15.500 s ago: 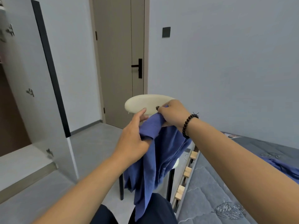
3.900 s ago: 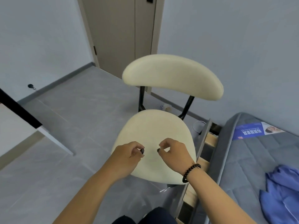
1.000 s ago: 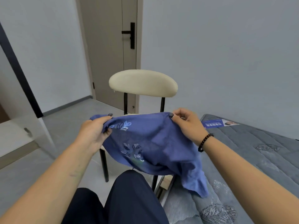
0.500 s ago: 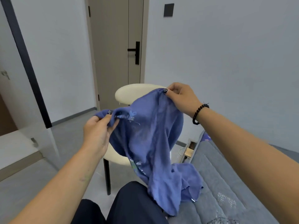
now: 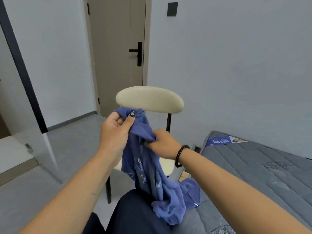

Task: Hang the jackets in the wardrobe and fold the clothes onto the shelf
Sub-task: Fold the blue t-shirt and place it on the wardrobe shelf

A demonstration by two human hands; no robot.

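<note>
A blue garment with pale leaf embroidery hangs in front of me, its lower end bunched on my lap and the mattress edge. My left hand grips its top edge, thumb pressed over the cloth, in front of the chair back. My right hand, a dark bead bracelet on its wrist, holds a fold of the same garment just below and to the right of the left hand. The two hands are close together.
A cream chair with black legs stands straight ahead. A grey mattress lies at the right. An open white wardrobe door with a black edge is at the left. A closed door is behind the chair.
My right hand has dropped from high at the right to just under my left hand, taking a lower fold. The garment, spread between the hands before, now hangs bunched from my left hand.
</note>
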